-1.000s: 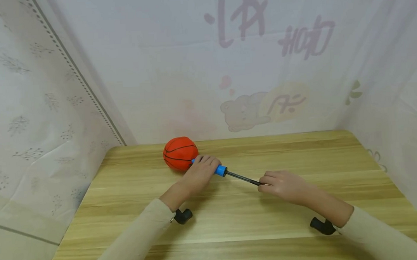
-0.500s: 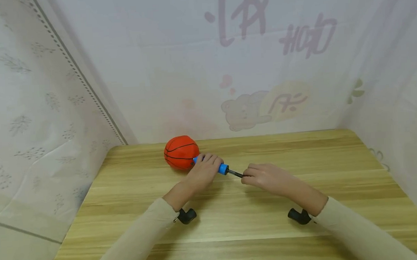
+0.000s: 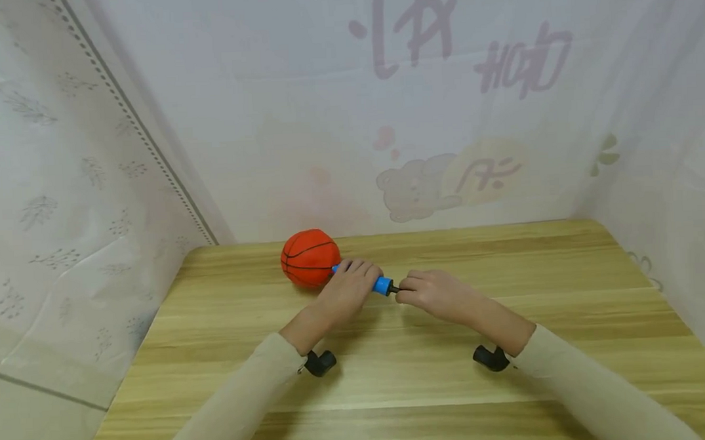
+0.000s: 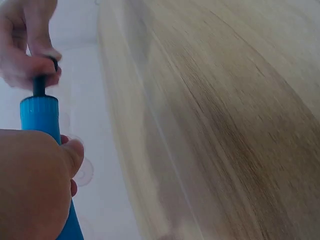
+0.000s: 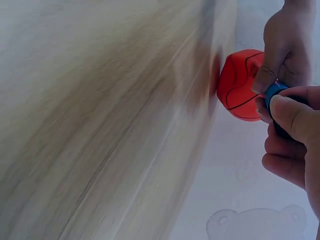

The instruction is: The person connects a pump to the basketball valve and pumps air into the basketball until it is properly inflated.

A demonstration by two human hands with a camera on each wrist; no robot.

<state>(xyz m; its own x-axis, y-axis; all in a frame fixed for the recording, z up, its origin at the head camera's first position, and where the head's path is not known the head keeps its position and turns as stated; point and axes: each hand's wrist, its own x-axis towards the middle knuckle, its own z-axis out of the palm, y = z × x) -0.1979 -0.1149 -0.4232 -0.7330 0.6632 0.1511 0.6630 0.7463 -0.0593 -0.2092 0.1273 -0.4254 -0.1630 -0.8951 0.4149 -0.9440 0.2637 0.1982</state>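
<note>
An orange-red basketball (image 3: 309,256) with black lines, slightly angular in outline, sits near the table's back edge, left of the middle. A blue hand pump (image 3: 383,285) points at its right side, the front end right at the ball. My left hand (image 3: 351,287) grips the pump's blue barrel, fingers curled round it, as the left wrist view shows too. My right hand (image 3: 435,295) holds the pump's black handle (image 4: 51,64) between thumb and fingers. Only a short stretch of dark rod shows between barrel and handle. The right wrist view has the ball (image 5: 241,85) behind both hands.
The wood-grain table (image 3: 395,375) fills the lower part of the head view. A pale printed cloth (image 3: 301,117) hangs behind it and along both sides. Black wrist-camera mounts (image 3: 321,364) stick out under both forearms.
My right hand has moved left toward the left hand, pushing the pump's rod into the barrel. Left hand and ball have shifted only slightly right in the view.
</note>
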